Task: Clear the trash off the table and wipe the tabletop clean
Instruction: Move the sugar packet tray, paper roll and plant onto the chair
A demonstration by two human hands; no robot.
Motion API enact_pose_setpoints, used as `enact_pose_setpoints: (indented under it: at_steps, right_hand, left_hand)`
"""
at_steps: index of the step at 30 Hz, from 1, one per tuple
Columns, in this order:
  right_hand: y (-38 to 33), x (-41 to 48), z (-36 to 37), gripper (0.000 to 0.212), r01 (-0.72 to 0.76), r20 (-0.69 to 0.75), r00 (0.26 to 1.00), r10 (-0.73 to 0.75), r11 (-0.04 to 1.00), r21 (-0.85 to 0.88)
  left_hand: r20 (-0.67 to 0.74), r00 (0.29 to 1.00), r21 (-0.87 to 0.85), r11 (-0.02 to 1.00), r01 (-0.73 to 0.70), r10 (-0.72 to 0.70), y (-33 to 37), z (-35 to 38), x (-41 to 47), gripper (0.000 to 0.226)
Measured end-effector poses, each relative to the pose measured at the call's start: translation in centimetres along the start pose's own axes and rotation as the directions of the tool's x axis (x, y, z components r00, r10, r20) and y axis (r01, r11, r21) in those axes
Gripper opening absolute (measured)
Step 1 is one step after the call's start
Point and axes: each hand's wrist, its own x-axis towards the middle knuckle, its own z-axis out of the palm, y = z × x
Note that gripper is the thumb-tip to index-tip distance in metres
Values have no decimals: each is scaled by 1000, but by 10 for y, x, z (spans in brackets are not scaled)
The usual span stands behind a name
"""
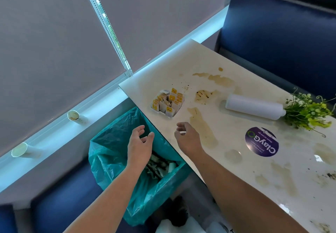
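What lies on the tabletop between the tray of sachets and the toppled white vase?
Head view: only a brown smeared stain on the tabletop, between the tray of sachets and the white vase.

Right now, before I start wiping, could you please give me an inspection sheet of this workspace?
Surface: white tabletop, smeared with brown spill stains; a round purple sticker on it.
Job's things: tray of sachets on the tabletop near its edge; teal-lined bin beside the table, trash inside; no cloth seen.
Clutter: white vase lying on its side, green sprigs at its mouth; two paper cups lying on the window ledge.
Hands: left hand over the bin, right hand over the table edge, both loosely curled, holding nothing.
Cables: nothing seen.
Surroundings: blue bench seats; roller blinds with a bead chain.
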Motion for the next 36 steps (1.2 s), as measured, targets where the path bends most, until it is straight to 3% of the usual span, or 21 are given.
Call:
enact_pose_setpoints:
  at_steps: [9,18,36]
  right_hand:
    - [-2,23,-60,25,-87,5,996,90,947,309]
    - [-5,73,-47,29,-263,30,957,287,826,498]
    - [4,151,1,27,-395,16,895,446,774,495]
  left_hand:
    - [49,995,83,993,-87,83,44,4,17,39]
    - [87,991,115,987,-109,100,72,3,94,32]
    - [226,968,188,980,66,-108,59,41,220,40]
